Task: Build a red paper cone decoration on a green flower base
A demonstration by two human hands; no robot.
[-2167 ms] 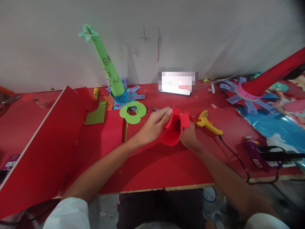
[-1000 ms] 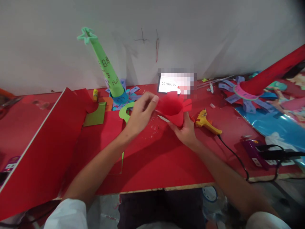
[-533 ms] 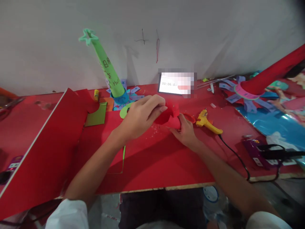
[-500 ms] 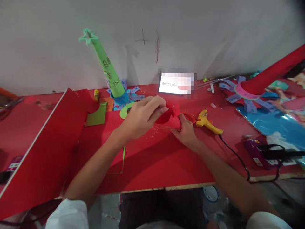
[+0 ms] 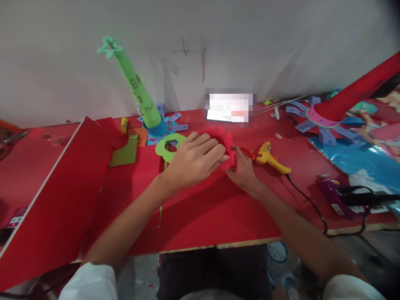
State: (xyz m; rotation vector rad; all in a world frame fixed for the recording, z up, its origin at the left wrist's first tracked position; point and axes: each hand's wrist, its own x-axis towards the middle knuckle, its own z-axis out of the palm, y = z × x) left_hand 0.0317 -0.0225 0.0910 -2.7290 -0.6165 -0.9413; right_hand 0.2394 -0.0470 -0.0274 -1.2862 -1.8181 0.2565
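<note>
A red paper ring with a notched, petal-like edge (image 5: 221, 135) is held up between my two hands over the table. My left hand (image 5: 198, 160) is closed on its near rim, thumb and fingers pinching the paper. At its right side my right hand (image 5: 243, 168) grips the same ring, with some fingers hidden behind the paper. Just left of my left hand lies a green scalloped paper ring (image 5: 161, 149). Beyond my right hand, red-handled scissors (image 5: 249, 152) show only in part, and a yellow glue gun (image 5: 271, 159) rests beside them.
A green paper tower (image 5: 137, 89) with a star top stands at the back left. A tall red panel (image 5: 56, 200) leans at left, near a glue stick (image 5: 124, 126). A lit screen (image 5: 228, 110) stands by the wall. A purple power strip (image 5: 336, 198) sits at right.
My left hand has moved down and slightly right along the red paper ring. The ring has turned, showing its notched edge upward. More of the green ring is now uncovered.
</note>
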